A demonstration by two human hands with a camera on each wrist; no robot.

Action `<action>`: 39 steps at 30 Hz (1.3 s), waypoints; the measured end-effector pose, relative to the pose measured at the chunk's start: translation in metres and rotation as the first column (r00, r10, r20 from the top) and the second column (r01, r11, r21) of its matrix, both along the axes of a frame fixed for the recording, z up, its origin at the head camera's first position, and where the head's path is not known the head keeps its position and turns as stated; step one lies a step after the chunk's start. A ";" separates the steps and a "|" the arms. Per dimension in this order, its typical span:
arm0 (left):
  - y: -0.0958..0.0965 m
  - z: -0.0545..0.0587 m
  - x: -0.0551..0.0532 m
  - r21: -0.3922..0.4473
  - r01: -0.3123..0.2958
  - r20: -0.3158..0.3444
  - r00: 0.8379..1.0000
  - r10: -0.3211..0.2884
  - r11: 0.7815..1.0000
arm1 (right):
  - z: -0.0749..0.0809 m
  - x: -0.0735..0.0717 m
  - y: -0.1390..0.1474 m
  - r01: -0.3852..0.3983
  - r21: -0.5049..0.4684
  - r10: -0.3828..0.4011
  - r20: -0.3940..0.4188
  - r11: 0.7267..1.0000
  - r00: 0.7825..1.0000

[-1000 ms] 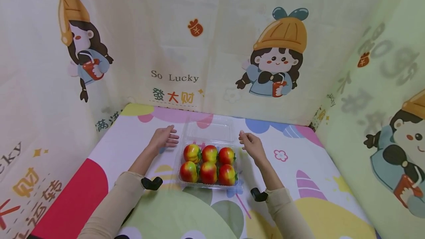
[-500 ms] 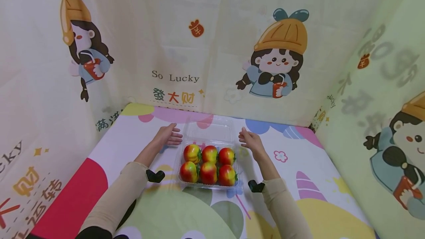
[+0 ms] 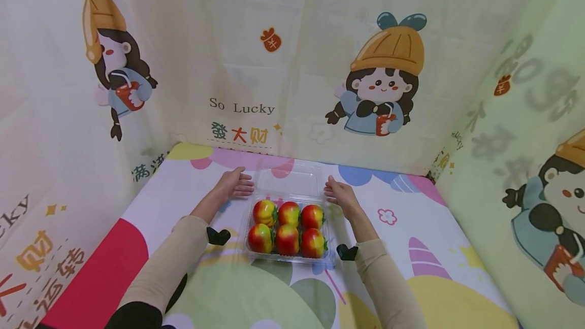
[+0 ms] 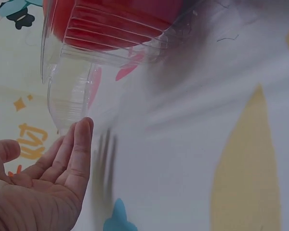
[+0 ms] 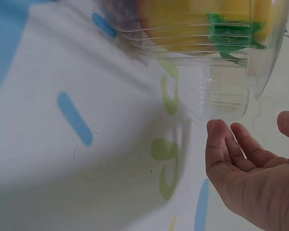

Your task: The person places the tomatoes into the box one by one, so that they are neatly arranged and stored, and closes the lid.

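A clear plastic clamshell box holds several red-and-yellow fruits with green leafy ends, set in two rows. Its see-through lid lies folded back on the far side. My left hand is just left of the lid, fingers extended toward its edge; in the left wrist view the fingertips are right at the lid's edge. On the opposite side, my right hand faces the lid with thumb raised and fingers gently bent. Its fingertips come up close to the lid in the right wrist view. Neither hand grips anything.
A table with a colourful cartoon cloth lies under the box. Pale printed curtains enclose it at the back and both sides. Black wrist mounts sit on both sleeves.
Both hands have moved inward toward the lid, the left one to the right and the right one slightly to the left. The box and fruits stay in place.
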State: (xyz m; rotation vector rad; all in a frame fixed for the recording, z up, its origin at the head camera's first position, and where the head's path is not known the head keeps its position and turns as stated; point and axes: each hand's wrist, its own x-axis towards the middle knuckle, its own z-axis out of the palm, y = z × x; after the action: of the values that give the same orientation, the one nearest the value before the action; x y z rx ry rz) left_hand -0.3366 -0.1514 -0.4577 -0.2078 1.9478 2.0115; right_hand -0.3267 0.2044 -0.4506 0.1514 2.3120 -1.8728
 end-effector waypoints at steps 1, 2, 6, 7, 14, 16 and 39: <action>0.001 0.001 0.000 -0.001 0.006 -0.005 1.000 -0.006 1.000 | 0.000 0.000 0.000 0.000 -0.010 0.000 0.004 1.000 1.000; 0.002 0.001 -0.001 -0.005 0.008 -0.008 1.000 -0.008 1.000 | 0.000 0.000 0.000 -0.002 -0.020 0.003 0.006 1.000 1.000; 0.004 0.005 -0.002 -0.026 0.011 -0.021 1.000 -0.012 1.000 | 0.001 -0.002 0.000 -0.007 -0.045 0.008 0.018 0.999 1.000; 0.005 0.005 -0.002 -0.031 0.010 -0.024 1.000 -0.010 0.999 | 0.001 -0.003 0.000 -0.009 -0.050 0.010 0.020 0.999 1.000; 0.010 0.014 -0.004 -0.021 -0.016 -0.045 0.999 0.015 1.000 | 0.006 -0.005 -0.003 -0.004 -0.067 0.006 0.025 0.998 1.000; 0.012 0.016 -0.005 -0.010 -0.024 -0.051 0.998 0.024 1.000 | 0.007 -0.006 -0.003 0.002 -0.075 0.000 0.015 0.997 1.000; 0.023 0.033 -0.007 0.192 0.050 -0.200 0.980 -0.011 0.980 | 0.019 -0.008 -0.006 -0.051 -0.317 0.005 -0.147 0.947 0.989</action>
State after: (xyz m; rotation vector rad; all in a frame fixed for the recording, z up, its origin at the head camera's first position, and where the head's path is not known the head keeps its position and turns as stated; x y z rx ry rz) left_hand -0.3438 -0.1283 -0.4248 0.0730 1.8328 2.2617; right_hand -0.3342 0.1982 -0.4318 -0.0603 2.0397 -2.2799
